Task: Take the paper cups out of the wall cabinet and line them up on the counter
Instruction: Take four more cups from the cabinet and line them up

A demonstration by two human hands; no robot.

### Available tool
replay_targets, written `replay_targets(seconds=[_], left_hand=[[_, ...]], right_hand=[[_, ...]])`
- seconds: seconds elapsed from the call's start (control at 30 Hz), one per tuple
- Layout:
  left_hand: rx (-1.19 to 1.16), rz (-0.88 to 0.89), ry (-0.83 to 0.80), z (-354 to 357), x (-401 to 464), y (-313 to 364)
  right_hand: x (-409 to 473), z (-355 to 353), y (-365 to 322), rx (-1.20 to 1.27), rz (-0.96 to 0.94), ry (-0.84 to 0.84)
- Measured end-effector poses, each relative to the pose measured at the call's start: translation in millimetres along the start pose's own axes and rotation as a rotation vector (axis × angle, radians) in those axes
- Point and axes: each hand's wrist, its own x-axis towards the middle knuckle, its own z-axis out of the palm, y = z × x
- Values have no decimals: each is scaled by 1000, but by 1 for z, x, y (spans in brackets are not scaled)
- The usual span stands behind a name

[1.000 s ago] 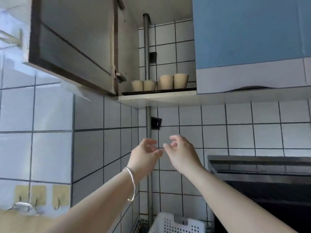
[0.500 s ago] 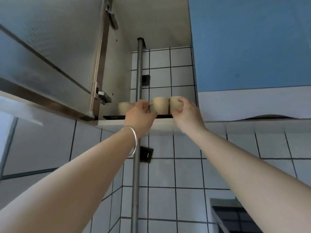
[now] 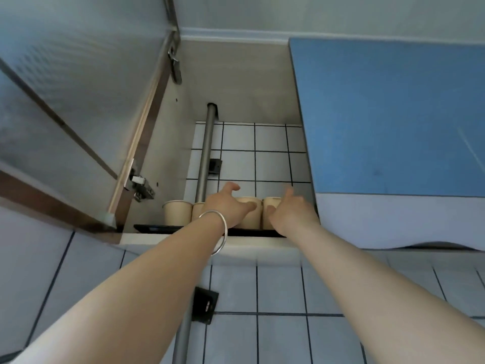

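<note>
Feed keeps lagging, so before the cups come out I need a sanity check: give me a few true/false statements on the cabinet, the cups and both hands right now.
1. The cabinet door stands open. True.
2. The paper cups already stand on the counter. False: they sit in a row on a dark tray inside the cabinet.
3. The left hand wears a silver bangle at the wrist. True.
4. The right hand has lifted a cup clear of the shelf. False: it reaches at the rightmost cup, which is on the tray.
5. A metal pipe runs vertically through the cabinet behind the cups. True.
</note>
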Motion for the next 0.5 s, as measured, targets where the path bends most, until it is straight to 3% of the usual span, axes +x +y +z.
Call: replay_targets(seconds=[0.27,0.5], left_hand=[[-49,-30,-103,17,24,-11],[-104,-55,-70,24,30,-9]], right_hand=[[27,-2,0,290,187,-157],[30,2,4,457,220,-214]])
